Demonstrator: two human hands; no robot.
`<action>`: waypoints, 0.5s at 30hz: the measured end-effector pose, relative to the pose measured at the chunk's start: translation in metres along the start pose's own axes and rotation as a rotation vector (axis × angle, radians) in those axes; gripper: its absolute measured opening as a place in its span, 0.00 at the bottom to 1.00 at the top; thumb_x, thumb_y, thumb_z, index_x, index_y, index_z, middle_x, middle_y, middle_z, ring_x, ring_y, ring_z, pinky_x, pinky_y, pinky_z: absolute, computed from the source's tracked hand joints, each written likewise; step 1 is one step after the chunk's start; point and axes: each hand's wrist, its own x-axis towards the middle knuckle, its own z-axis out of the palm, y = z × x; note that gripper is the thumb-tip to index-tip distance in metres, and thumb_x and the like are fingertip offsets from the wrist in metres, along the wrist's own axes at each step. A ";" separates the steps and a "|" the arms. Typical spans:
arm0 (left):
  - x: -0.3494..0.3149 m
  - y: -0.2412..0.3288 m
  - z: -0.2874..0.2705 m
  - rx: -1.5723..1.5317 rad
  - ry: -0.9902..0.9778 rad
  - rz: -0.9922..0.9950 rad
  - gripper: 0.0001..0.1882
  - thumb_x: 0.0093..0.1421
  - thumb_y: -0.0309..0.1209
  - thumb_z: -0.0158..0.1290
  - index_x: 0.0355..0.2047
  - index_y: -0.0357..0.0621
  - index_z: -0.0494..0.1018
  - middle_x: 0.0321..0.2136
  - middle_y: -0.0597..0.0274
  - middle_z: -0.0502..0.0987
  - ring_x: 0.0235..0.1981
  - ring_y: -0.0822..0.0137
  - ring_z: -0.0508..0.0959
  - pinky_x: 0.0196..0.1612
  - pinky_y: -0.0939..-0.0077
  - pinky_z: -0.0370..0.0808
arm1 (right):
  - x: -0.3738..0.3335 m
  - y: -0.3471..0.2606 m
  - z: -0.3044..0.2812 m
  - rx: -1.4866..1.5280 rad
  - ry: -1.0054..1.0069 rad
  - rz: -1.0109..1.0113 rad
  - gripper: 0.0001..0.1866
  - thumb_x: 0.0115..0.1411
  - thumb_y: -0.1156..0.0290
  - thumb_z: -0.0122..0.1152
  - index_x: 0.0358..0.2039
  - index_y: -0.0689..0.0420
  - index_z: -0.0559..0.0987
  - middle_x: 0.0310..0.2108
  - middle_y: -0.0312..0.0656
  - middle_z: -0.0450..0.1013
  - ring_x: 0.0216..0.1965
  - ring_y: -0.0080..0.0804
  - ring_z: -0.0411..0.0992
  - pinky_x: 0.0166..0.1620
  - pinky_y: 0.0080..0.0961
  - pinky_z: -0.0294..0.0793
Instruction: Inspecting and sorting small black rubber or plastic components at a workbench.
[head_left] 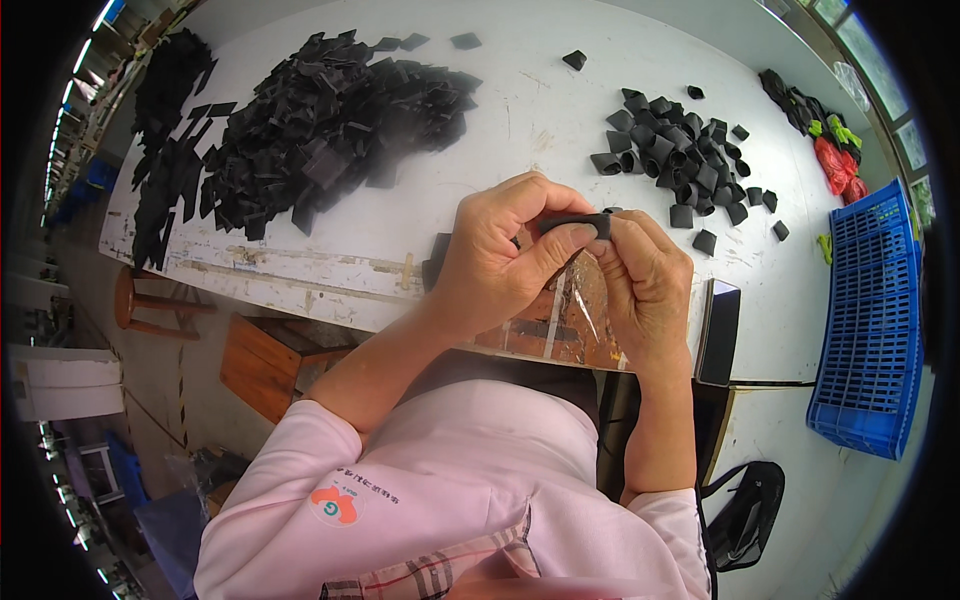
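Both hands meet in the middle over the near edge of the white table, pinching one small black fabric piece [577, 222] that looks bent into a curve. My left hand [492, 245] is closed on its left part, thumb pressed along the front. At the piece's right end, the fingertips of my right hand [645, 275] are closed on it too. Beneath my hands lies a worn brown board [530, 335] with pale strips across it. Another dark piece [433, 262] shows partly behind my left wrist.
A large heap of flat black pieces [330, 125] covers the table's left, beside long black strips [165, 150]. Several small black tube-like pieces [675, 150] lie at the right. A blue plastic crate [870, 320] stands far right, near a dark flat device [718, 332]. A wooden stool [265, 365] stands below left.
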 end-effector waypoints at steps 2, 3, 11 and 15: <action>-0.001 -0.001 -0.001 0.052 -0.038 0.018 0.03 0.54 0.22 0.56 0.27 0.36 0.72 0.20 0.63 0.75 0.18 0.81 0.70 0.20 0.86 0.66 | -0.003 0.002 0.000 -0.019 0.020 0.005 0.04 0.49 0.80 0.59 0.28 0.63 0.75 0.19 0.42 0.66 0.21 0.37 0.66 0.24 0.29 0.64; -0.003 -0.002 -0.002 0.067 -0.049 0.016 0.03 0.54 0.22 0.56 0.27 0.36 0.72 0.19 0.63 0.75 0.18 0.81 0.70 0.20 0.85 0.66 | -0.005 0.004 0.002 -0.044 0.036 -0.020 0.04 0.49 0.80 0.59 0.28 0.63 0.74 0.19 0.42 0.65 0.21 0.37 0.65 0.24 0.29 0.64; -0.027 -0.033 -0.017 0.218 0.127 -0.114 0.04 0.58 0.26 0.52 0.32 0.36 0.72 0.22 0.65 0.75 0.23 0.80 0.72 0.28 0.86 0.70 | 0.011 0.000 -0.008 0.325 -0.058 0.296 0.08 0.59 0.70 0.56 0.26 0.60 0.78 0.15 0.35 0.68 0.17 0.20 0.63 0.21 0.19 0.60; -0.043 -0.060 -0.040 0.527 0.160 -0.377 0.09 0.54 0.24 0.54 0.36 0.35 0.72 0.30 0.60 0.76 0.30 0.73 0.75 0.33 0.80 0.72 | 0.025 0.020 -0.011 0.446 0.351 0.493 0.16 0.61 0.60 0.55 0.34 0.62 0.79 0.14 0.31 0.66 0.16 0.14 0.59 0.20 0.13 0.55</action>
